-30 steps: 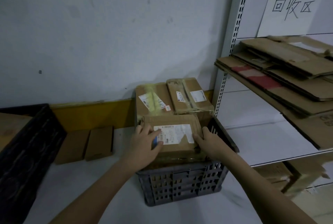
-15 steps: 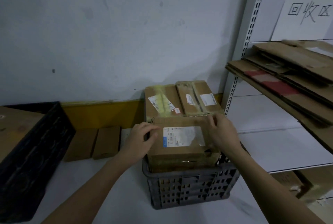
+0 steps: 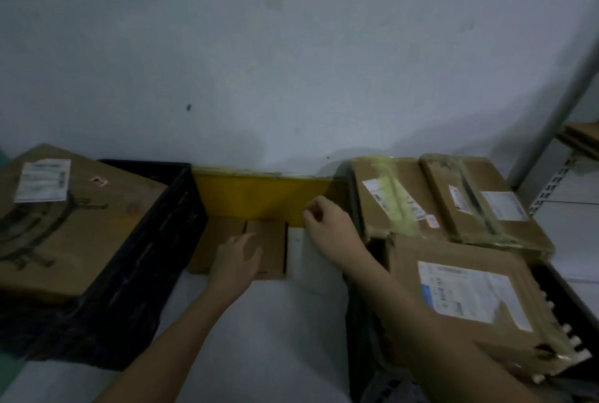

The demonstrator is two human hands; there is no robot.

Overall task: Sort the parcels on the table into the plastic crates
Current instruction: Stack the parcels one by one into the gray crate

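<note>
Our empty hands, left hand (image 3: 238, 258) and right hand (image 3: 327, 224), reach two flat cardboard parcels (image 3: 246, 248); they look light and stiff, so we grip the edges

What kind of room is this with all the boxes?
Probably a parcel sorting or storage room. Taped cardboard parcels with shipping labels fill a grey plastic crate, another big labelled box sits in a black crate, and a metal shelf upright stands at the right.

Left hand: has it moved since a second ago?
Yes. The left hand has left the labelled parcel in the grey crate and gone leftward; it now sits over the two small boxes by the yellow strip.
</note>
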